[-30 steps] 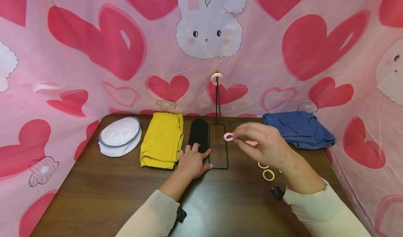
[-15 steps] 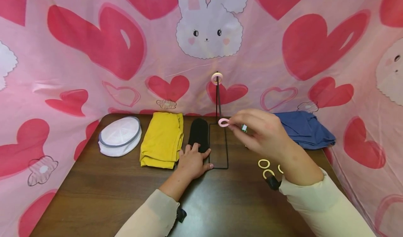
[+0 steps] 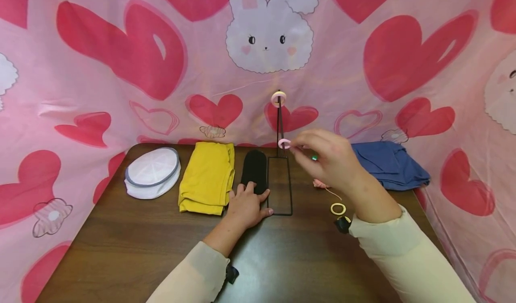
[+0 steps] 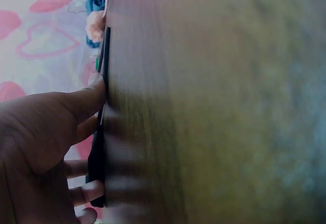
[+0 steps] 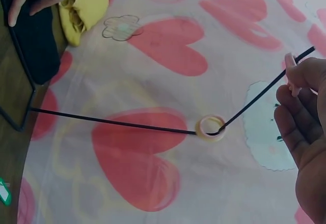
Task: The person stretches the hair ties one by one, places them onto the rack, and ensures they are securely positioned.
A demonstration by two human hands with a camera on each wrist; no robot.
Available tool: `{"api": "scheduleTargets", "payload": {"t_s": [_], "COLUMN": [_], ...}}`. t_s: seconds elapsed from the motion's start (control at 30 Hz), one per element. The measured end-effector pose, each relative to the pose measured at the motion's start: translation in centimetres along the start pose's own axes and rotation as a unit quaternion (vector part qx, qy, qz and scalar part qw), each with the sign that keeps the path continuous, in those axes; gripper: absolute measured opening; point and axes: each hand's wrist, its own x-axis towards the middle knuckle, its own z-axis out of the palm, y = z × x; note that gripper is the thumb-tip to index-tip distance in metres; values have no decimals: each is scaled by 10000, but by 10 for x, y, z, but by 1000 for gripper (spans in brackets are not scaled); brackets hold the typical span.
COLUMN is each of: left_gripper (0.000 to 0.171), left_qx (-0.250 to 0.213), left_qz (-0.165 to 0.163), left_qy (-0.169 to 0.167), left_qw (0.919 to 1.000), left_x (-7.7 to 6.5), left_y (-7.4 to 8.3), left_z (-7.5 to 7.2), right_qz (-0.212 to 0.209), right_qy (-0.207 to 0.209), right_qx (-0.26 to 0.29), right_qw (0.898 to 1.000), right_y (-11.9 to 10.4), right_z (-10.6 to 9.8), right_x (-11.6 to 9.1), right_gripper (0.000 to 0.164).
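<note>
My right hand pinches a small pink ring between thumb and fingertips. In the right wrist view the pink ring overlaps the black rod near its free tip. That rod belongs to a black wire stand with a flat rectangular base. Pink and yellow rings hang together at the bend of the rod. My left hand lies with spread fingers over a long flat black thing with a rounded end, thumb and forefinger at the base's left wire.
Right of the stand lie a yellow ring, a coral yarn bundle and a small green item. Folded blue cloth is at the back right. To the left are folded yellow cloth and a white mesh item.
My right hand has moved up, away and slightly left, carrying the pink ring from above the base to the rod. The left hand stays on the base and the black thing.
</note>
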Motion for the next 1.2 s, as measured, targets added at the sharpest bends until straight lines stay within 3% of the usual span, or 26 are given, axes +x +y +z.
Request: {"api": "scheduleTargets", "payload": {"t_s": [0.6, 0.97, 1.2], "left_gripper": [70, 69, 69], "left_qx": [-175, -144, -102], "left_qz": [33, 18, 13], "left_qy": [12, 33, 16], "left_qw": [9998, 9999, 9999], "left_x": [0, 1, 1], "left_y": [-1, -2, -1], "left_z": [-1, 1, 0], "right_qz": [572, 1208, 1300], "right_qy": [715, 1019, 1192], "right_qx": [-98, -98, -72], "right_qw": [9958, 9874, 9843], "right_y": [51, 72, 80], "right_z": [44, 66, 74], "right_x": [18, 31, 37], "right_gripper": [10, 19, 23]}}
